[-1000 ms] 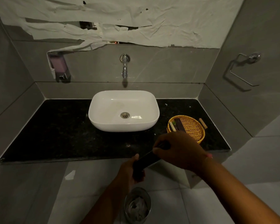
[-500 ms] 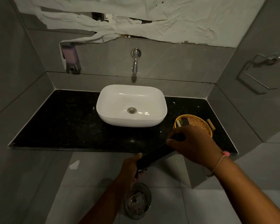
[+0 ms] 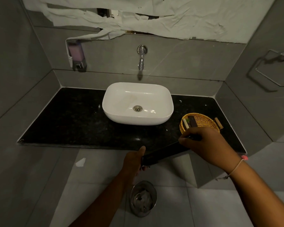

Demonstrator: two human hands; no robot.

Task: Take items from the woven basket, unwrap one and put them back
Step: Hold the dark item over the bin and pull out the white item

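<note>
Two hands hold one long, dark, slim package [image 3: 164, 152] at lower centre of the frame, over the front edge of the black counter [image 3: 72, 122]. Compared with a second ago, the package sits nearer the woven basket [image 3: 202, 122] at centre right, and its angle looks flatter; likely the unwrapping is under way or finishing. Left hand [image 3: 134, 163], lower centre, is closed around the package's near end. Right hand [image 3: 205, 145], further right, is curled, pinching the far end just before the basket, which holds a dark packet [image 3: 192, 122].
</note>
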